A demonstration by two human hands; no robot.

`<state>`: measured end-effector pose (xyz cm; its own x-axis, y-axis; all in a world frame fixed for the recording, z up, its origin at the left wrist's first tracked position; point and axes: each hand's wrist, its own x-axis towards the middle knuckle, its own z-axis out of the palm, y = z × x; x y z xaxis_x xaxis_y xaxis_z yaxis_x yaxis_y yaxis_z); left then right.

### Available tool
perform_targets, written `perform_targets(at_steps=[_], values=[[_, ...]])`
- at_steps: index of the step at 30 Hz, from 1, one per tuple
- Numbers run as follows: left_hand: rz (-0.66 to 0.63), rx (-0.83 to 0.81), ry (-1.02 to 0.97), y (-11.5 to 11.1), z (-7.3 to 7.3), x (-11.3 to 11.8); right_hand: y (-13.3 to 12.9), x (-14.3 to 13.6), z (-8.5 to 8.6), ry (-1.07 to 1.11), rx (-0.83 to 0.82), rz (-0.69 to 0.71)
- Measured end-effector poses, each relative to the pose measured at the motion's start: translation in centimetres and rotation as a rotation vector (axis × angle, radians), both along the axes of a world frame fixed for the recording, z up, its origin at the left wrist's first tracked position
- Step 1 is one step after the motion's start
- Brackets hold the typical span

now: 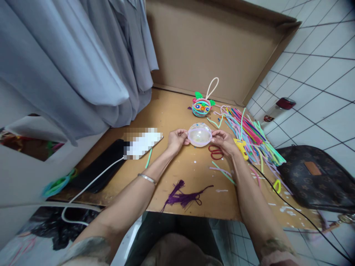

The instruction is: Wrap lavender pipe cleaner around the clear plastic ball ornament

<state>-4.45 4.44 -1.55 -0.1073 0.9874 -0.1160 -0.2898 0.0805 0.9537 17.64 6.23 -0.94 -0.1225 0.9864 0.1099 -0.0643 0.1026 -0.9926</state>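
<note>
- I see the left hand (177,139) and right hand (223,141) with fingers grasping the clear ball (200,135) above the bench (166,111).
- My judgement: wrapping stage; next needs a pipe cleaner (246,129).

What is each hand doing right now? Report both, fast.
Left hand: closed on the left edge of the clear plastic ball.
Right hand: closed on the ball's right edge, next to the red scissors.
</note>
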Motion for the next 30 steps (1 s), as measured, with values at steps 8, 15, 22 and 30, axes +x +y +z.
perform_targets(at_steps=[8,15,22,30], values=[[-0.009,0.048,0.157,-0.4,0.3,-0.1,0.0,-0.1,0.0,-0.009,0.007,0.000],[0.000,0.091,0.350,-0.5,0.1,-0.1,0.0,-0.1,0.0,-0.006,-0.013,-0.009],[0.018,0.164,0.506,-1.0,0.3,-0.3,0.0,-0.4,-0.1,-0.037,-0.012,-0.014],[0.064,0.104,0.553,-0.9,0.9,-0.2,-0.3,-1.9,0.0,-0.071,0.044,-0.022]])
